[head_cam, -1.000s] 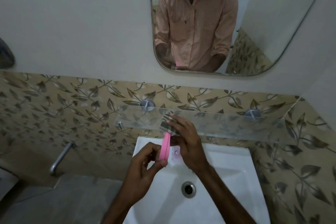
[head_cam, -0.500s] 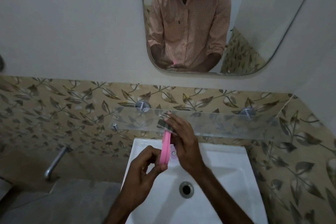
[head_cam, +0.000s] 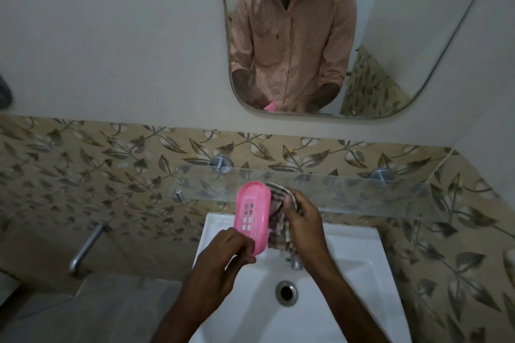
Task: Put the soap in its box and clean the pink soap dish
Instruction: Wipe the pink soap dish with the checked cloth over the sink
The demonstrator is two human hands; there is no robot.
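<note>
The pink soap dish (head_cam: 253, 216) is held up over the back edge of the white sink (head_cam: 362, 273), a little left of the frame's centre, tipped so that its slotted inside faces the camera. The left hand (head_cam: 223, 259) sits just below it in the picture, thumb and fingers closed on the dish's lower end. The right hand (head_cam: 302, 220) is just to the right of the dish, curled shut around a checked cloth (head_cam: 278, 220); the cloth is bunched between that hand and the dish and touches the dish's right rim. A fold of cloth hangs down toward a small metal tap (head_cam: 296, 262) at the back of the sink. The drain (head_cam: 286, 293) lies lower, between the two forearms. Just behind the hands a glass shelf (head_cam: 362, 192) runs across the leaf-patterned tiles (head_cam: 97, 175). In the mirror (head_cam: 418, 36) at the top of the frame, the person's checked shirt (head_cam: 292, 44) shows, with a bit of pink at the mirror's lower edge.
</note>
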